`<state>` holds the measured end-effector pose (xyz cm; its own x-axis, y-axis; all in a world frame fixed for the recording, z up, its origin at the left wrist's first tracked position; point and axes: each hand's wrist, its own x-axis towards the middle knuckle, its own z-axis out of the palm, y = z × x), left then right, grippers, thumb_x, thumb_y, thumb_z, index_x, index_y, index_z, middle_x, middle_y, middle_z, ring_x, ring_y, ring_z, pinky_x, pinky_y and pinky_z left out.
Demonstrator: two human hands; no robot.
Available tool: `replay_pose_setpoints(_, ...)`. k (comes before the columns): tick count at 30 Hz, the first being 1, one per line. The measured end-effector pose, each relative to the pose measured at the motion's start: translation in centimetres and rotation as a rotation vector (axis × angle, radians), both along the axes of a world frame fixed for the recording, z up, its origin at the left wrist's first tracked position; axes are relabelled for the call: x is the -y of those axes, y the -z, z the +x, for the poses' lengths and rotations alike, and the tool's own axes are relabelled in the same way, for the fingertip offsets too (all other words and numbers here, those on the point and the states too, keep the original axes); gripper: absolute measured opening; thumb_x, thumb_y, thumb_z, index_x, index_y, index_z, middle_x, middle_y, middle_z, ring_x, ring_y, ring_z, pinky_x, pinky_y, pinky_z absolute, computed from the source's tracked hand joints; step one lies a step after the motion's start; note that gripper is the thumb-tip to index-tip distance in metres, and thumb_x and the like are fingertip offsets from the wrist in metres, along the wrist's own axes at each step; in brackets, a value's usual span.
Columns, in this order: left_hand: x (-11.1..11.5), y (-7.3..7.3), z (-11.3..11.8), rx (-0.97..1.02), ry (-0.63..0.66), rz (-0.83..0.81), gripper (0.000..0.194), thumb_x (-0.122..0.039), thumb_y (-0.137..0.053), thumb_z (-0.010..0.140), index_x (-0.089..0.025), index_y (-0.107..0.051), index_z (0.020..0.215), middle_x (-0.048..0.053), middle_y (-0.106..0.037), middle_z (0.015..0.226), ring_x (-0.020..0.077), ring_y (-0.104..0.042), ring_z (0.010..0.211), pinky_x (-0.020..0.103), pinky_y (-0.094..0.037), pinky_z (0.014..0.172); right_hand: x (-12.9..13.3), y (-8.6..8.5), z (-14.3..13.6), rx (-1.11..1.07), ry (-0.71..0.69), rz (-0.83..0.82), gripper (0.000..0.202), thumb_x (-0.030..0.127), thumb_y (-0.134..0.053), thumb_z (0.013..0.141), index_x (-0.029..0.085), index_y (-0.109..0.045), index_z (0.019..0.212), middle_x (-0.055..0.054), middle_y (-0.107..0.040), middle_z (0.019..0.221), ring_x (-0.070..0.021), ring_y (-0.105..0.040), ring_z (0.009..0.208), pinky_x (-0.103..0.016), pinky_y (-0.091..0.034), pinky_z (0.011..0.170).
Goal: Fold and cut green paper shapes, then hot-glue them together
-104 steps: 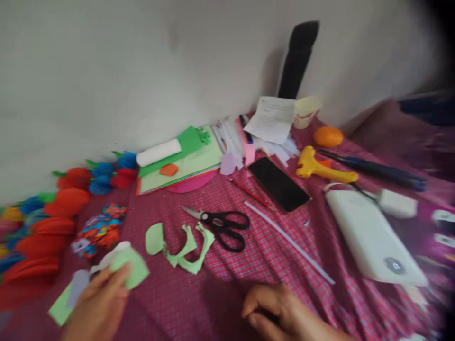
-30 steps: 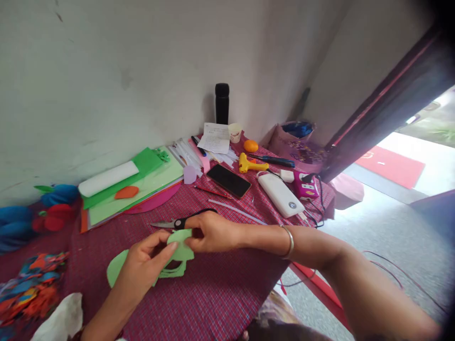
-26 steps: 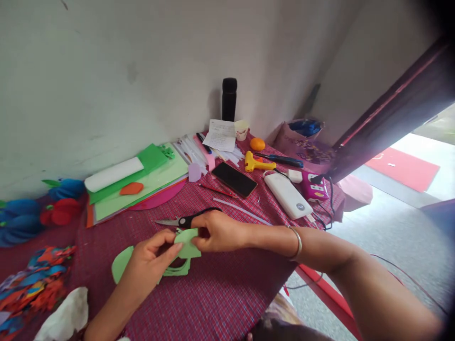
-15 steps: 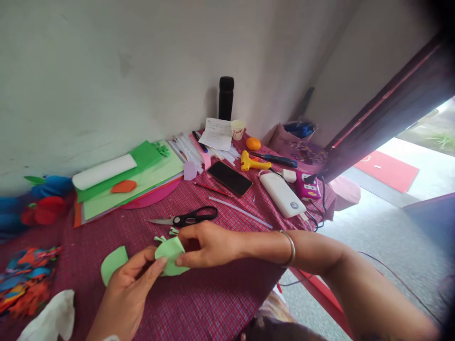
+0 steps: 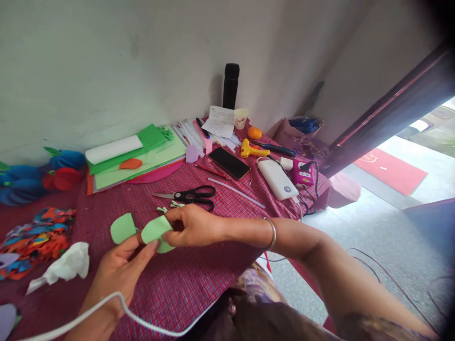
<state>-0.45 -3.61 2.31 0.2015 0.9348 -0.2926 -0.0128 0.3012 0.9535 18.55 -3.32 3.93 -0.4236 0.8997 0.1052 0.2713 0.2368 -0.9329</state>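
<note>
Between my two hands is a light green petal-shaped piece [image 5: 155,229], perhaps felt or foam sheet. My left hand [image 5: 122,263] pinches its lower left edge between thumb and fingers. On the right side of the same piece, the thumb and fingers of my right hand [image 5: 194,227] are closed. A second light green piece [image 5: 122,228] lies just beyond my left fingers. Small green strips [image 5: 164,209] show behind my right fingertips. Black-handled scissors [image 5: 190,195] rest on the checked cloth beyond my hands, blades pointing left.
Coloured sheets [image 5: 149,163] with a white roll [image 5: 113,149] lie at the back left. A phone [image 5: 229,162], power bank [image 5: 277,179], yellow tool [image 5: 253,149] and purple socket block [image 5: 303,173] sit to the right. A white cable [image 5: 149,327] crosses in front. Colourful scraps [image 5: 42,237] are at left.
My camera view has shifted, showing more of the left side and a white cable in front. Both hands still hold the green piece, its upper part now tilted further left.
</note>
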Motion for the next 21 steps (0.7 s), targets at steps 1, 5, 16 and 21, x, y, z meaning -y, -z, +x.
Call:
replay_pose_setpoints(1, 0.1, -0.1, -0.1, 0.003, -0.004, 0.013, 0.038, -0.031, -0.083, 0.056, -0.022, -0.074, 0.091, 0.002, -0.075, 0.088, 0.0204, -0.067, 0.085, 0.025, -0.055, 0.073, 0.0, 0.1, -0.3, 0.004, 0.003, -0.007, 0.011, 0.019, -0.058, 0.076, 0.015, -0.050, 0.069, 0.007, -0.043, 0.057, -0.0053, -0.039, 0.053, -0.017, -0.028, 0.048)
replay_pose_setpoints(5, -0.1, -0.2, 0.0, 0.063, -0.019, 0.047, 0.034, -0.025, -0.083, 0.056, -0.020, -0.074, 0.088, 0.002, -0.074, 0.085, 0.0196, -0.066, 0.084, 0.025, -0.055, 0.073, -0.5, 1.1, -1.0, -0.105, -0.022, -0.078, 0.009, 0.017, -0.058, 0.077, 0.014, -0.052, 0.073, 0.006, -0.046, 0.062, -0.0057, -0.042, 0.057, -0.018, -0.033, 0.053)
replay_pose_setpoints(16, 0.1, 0.9, -0.3, 0.429, 0.111, 0.005, 0.021, -0.028, -0.083, 0.058, -0.018, -0.073, 0.073, 0.000, -0.072, 0.069, 0.0155, -0.065, 0.063, 0.030, -0.054, 0.067, 0.1, 2.7, -1.1, -0.733, -0.367, -0.471, 0.046, 0.052, -0.074, 0.069, 0.014, -0.053, 0.086, 0.002, -0.057, 0.072, -0.0088, -0.056, 0.060, -0.024, -0.047, 0.060)
replay_pose_setpoints(21, 0.4, 1.2, -0.5, 0.402, 0.212, -0.025, 0.022, -0.028, -0.082, 0.059, -0.017, -0.073, 0.076, 0.002, -0.071, 0.066, 0.0188, -0.066, 0.064, 0.034, -0.053, 0.070, 0.4, 2.5, -1.2, -0.655, -0.351, -0.417, 0.045, 0.050, -0.076, 0.065, 0.013, -0.053, 0.076, 0.003, -0.057, 0.066, -0.0080, -0.054, 0.058, -0.023, -0.043, 0.059)
